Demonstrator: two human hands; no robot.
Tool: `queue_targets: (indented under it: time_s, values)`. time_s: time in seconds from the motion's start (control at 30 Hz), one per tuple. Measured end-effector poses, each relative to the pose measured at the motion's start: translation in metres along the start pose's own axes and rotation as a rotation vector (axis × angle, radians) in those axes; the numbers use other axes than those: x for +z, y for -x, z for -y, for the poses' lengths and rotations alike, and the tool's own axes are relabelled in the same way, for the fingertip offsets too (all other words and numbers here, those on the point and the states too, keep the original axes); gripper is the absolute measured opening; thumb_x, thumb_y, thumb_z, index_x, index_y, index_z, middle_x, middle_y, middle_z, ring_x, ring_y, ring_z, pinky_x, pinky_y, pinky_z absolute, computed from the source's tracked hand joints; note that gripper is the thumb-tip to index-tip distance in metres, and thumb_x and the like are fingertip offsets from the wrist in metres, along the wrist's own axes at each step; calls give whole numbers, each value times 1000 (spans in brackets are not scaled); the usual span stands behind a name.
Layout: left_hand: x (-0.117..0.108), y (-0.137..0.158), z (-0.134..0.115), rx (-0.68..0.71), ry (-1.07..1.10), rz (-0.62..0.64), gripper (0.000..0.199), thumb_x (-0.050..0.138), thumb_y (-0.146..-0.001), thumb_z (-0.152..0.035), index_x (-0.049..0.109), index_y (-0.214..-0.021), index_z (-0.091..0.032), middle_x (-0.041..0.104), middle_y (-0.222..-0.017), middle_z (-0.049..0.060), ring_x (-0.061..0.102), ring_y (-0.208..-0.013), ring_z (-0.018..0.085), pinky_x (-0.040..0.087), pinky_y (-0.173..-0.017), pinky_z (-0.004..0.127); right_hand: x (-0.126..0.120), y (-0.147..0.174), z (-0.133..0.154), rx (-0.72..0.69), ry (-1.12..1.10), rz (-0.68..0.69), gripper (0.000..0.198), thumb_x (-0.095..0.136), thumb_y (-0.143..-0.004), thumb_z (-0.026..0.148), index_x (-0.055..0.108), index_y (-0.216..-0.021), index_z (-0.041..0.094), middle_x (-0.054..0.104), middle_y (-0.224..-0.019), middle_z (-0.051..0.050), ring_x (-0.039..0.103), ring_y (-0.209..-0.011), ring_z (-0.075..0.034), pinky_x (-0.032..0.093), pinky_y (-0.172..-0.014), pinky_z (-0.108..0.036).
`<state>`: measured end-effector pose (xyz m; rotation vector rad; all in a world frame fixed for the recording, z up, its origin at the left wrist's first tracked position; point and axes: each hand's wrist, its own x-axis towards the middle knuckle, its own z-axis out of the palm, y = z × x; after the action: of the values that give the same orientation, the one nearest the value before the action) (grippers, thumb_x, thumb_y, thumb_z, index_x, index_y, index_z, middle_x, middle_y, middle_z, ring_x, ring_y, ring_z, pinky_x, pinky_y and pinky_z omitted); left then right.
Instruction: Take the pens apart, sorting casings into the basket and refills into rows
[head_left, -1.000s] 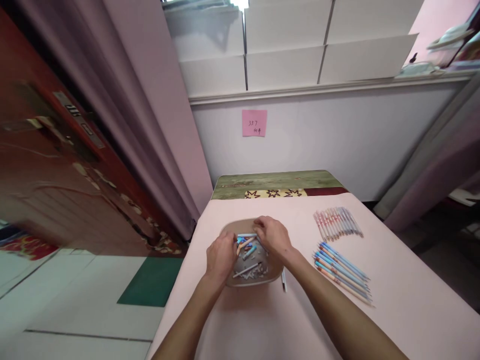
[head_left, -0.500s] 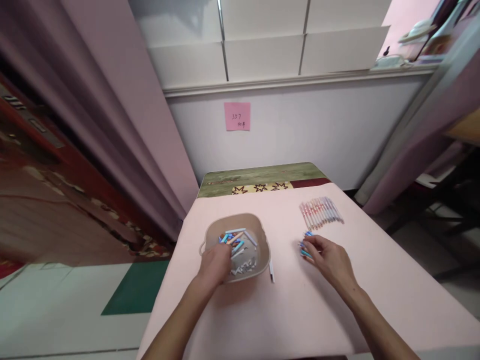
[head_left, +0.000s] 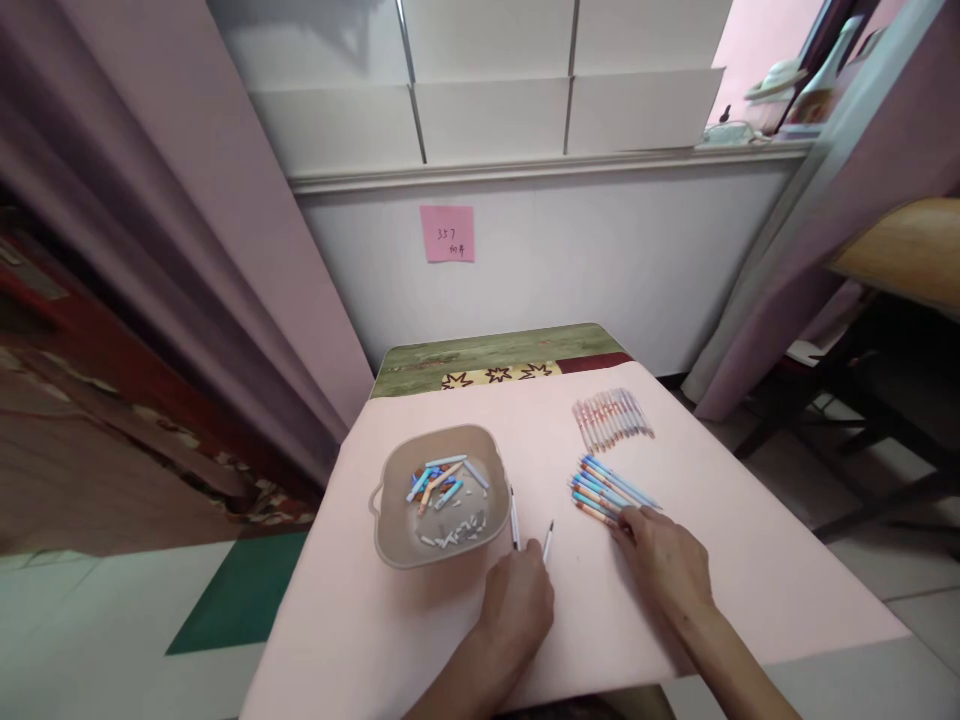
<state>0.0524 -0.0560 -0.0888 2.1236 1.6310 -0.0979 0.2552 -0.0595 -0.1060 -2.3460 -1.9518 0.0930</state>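
My left hand (head_left: 517, 597) is closed low over the table in front of the basin, fingers round a thin white pen refill (head_left: 549, 540) with a dark tip pointing away. Another white refill (head_left: 514, 520) lies against the basin's right side. My right hand (head_left: 666, 560) has its fingers closed at the near ends of a row of blue and orange pens (head_left: 604, 490) lying side by side. The beige basin (head_left: 390, 545) holds blue, orange and brown pen barrels (head_left: 442, 480) and small white and grey pieces (head_left: 457, 530). My palms hide the fingers partly.
Beyond the row of pens lies a bundle of clear-looking pens (head_left: 613, 420). A pink cloth (head_left: 345, 600) covers most of the table, whose green patterned far end (head_left: 487, 355) shows. A pink note (head_left: 448, 234) sticks to the wall. At right stands a wooden-topped piece of furniture (head_left: 907, 250).
My left hand came out of the basin and moved right, now with a refill in it. My right hand slid from the pens' far ends to their near ends. The view shifted right.
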Motion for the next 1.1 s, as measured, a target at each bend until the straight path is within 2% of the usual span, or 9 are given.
queue_targets:
  time_s: [0.1,0.23,0.4,0.6,0.73,0.83,0.97,1.03,1.1]
  values:
    - [3,-13,-7,-66,-65,-21,29,43,-85,-10,57,-110,-9,70,-90,19,68,-87,29,49,-69,33,3,7,-1,3,49,-3,21,42,-94,30,60,-86,22,65,-85,-4,63,-76,-18,25,-49,-26]
    - [8,-15,-13,-79,-122,-91,31,41,-89,-12,54,-117,-7,70,-87,20,69,-85,32,51,-67,36,6,9,-5,69,44,17,22,40,-95,31,58,-86,22,63,-87,-4,63,-74,-19,21,-46,-27]
    - [8,7,-13,17,-48,-122,24,47,-89,-24,59,-107,-13,71,-84,15,69,-81,31,48,-65,36,11,8,-9,-62,92,-61,15,47,-93,24,57,-82,22,62,-80,-3,61,-75,-20,28,-54,-28]
    - [-24,29,12,76,332,-157,21,52,-86,-36,64,-81,-19,67,-65,5,63,-64,21,39,-57,28,21,10,-16,-199,119,-145,12,48,-90,14,56,-83,21,61,-75,-3,59,-71,-22,31,-64,-32]
    - [-56,32,44,69,670,-319,27,51,-86,-41,61,-74,-20,58,-55,-1,54,-53,14,37,-52,23,25,13,-16,-235,105,-173,15,47,-87,9,57,-89,19,62,-78,-5,59,-72,-22,32,-65,-32]
    - [-70,36,73,-11,834,-507,24,57,-82,-43,61,-78,-20,57,-58,-2,53,-55,13,38,-52,21,22,16,-13,-220,74,-170,16,45,-88,11,58,-83,20,63,-75,-5,59,-71,-22,33,-65,-32]
    - [-72,34,94,-122,1099,-615,28,64,-76,-46,62,-86,-19,59,-61,-3,47,-48,10,37,-45,20,-6,13,6,-131,-114,-178,12,47,-88,24,57,-82,23,66,-79,-5,60,-70,-22,34,-60,-30]
    - [-70,28,90,-114,1223,-616,30,69,-72,-44,63,-86,-18,61,-63,-2,46,-49,9,37,-46,19,-28,6,30,-116,-348,-141,11,48,-87,31,55,-89,24,67,-85,-4,62,-72,-21,36,-58,-29]
    - [-70,19,80,-78,1316,-579,33,75,-66,-40,65,-88,-17,66,-73,1,50,-53,8,38,-48,18,-47,-1,63,-185,-690,14,14,46,-88,36,51,-89,23,67,-77,-2,61,-64,-18,39,-59,-28]
